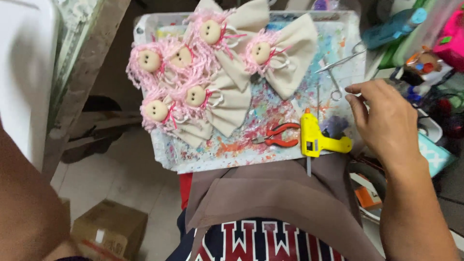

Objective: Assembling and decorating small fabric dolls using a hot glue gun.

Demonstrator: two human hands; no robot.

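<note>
At the right edge of the paint-splashed tray (232, 159), my right hand (386, 121) is reaching with open, empty fingers toward the metal scissors (338, 72).

The scissors are lying near the tray's far right corner, handles toward me, just beyond my fingertips and not yet touched. I am keeping my wrist clear of the yellow glue gun (319, 137) at the near right edge, and of the red pliers (278, 137) beside it. Taking the scissors by the loops seems safest, sliding away from the pink-haired dolls (203, 82) crowding the far left. My left hand is out of frame; only a forearm (29, 208) is showing.
</note>
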